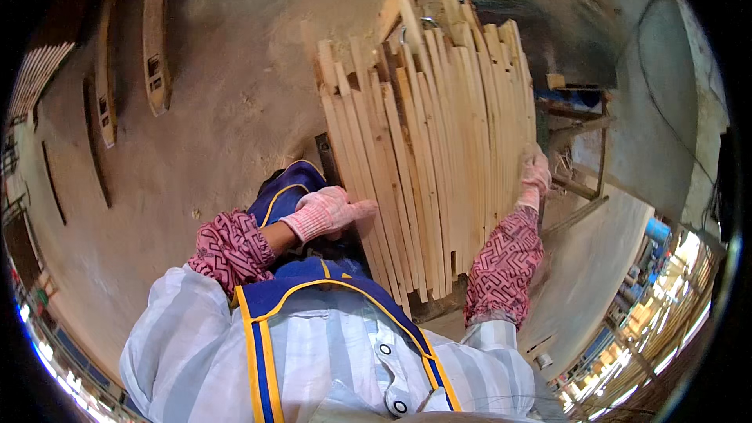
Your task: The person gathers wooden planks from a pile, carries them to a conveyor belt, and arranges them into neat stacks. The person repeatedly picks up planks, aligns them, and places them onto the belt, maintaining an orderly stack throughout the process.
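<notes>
A broad row of pale wooden strips lies side by side in front of me, their ends uneven. At its left edge is my left hand, in a pink and white knitted glove. One digit stretches out onto the outermost strips, while the other fingers are partly hidden below it. My right hand, gloved alike, rests along the right edge of the row with its fingers extended against the outer strip. Several strips stick out farther at the far end. What supports the row is mostly hidden beneath it.
A wooden frame stands right of the strips, beside a dark surface. Long beams with slots lie at the far left on the dusty floor. A cable runs along the right. Stacked timber shows at the lower right.
</notes>
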### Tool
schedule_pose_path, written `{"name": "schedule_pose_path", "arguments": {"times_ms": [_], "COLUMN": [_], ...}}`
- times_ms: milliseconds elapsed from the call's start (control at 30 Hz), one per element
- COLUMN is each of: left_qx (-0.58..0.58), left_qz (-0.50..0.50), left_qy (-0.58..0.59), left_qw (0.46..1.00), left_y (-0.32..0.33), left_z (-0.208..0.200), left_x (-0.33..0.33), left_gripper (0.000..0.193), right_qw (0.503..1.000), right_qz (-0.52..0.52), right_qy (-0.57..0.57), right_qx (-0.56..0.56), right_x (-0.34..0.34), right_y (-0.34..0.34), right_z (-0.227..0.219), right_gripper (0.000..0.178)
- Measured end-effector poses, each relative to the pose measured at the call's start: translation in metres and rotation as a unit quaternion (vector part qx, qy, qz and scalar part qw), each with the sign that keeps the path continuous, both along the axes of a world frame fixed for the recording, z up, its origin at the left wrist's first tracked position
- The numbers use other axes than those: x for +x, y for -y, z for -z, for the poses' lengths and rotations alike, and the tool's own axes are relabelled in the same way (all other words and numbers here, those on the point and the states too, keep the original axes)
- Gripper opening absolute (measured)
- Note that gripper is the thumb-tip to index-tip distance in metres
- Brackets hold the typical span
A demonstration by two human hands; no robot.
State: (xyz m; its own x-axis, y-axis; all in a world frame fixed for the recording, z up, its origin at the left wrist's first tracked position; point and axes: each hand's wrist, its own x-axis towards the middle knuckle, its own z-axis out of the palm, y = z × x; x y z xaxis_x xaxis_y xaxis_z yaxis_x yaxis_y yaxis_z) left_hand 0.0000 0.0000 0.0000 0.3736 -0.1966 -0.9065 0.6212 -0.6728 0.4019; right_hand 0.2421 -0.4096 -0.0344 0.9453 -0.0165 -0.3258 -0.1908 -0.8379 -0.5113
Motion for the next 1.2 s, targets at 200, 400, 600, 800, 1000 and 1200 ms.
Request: {"name": "schedule_pose_path", "arguments": {"times_ms": [200,400,600,800,1000,1200], "left_qx": [-0.013,0.005,0.021,0.016,-0.008,0.006], "left_qz": [-0.084,-0.055,-0.027,0.023,0.026,0.025], "left_qy": [-0.005,-0.005,0.022,-0.004,-0.046,-0.001], "left_qw": [0.996,0.998,0.999,1.0,0.999,1.0], "left_y": [0.007,0.013,0.016,0.011,-0.004,0.0], "left_z": [-0.021,-0.021,-0.014,-0.011,-0.02,0.0], "left_x": [0.007,-0.003,-0.002,0.0,0.008,-0.001], "left_gripper": [0.076,0.073,0.085,0.093,0.085,0.077], "right_qw": [0.937,0.941,0.941,0.937,0.922,0.922], "right_qz": [0.108,0.108,0.1,0.097,0.109,0.076], "right_qy": [-0.098,-0.072,-0.013,-0.029,-0.078,-0.034], "right_qx": [-0.319,-0.311,-0.323,-0.335,-0.362,-0.378], "right_x": [0.017,0.002,-0.001,-0.005,-0.014,-0.015], "right_y": [-0.05,-0.054,-0.055,-0.073,-0.059,-0.059], "right_z": [-0.036,-0.047,-0.047,-0.059,-0.04,-0.046], "right_gripper": [0.077,0.081,0.082,0.081,0.08,0.077]}}
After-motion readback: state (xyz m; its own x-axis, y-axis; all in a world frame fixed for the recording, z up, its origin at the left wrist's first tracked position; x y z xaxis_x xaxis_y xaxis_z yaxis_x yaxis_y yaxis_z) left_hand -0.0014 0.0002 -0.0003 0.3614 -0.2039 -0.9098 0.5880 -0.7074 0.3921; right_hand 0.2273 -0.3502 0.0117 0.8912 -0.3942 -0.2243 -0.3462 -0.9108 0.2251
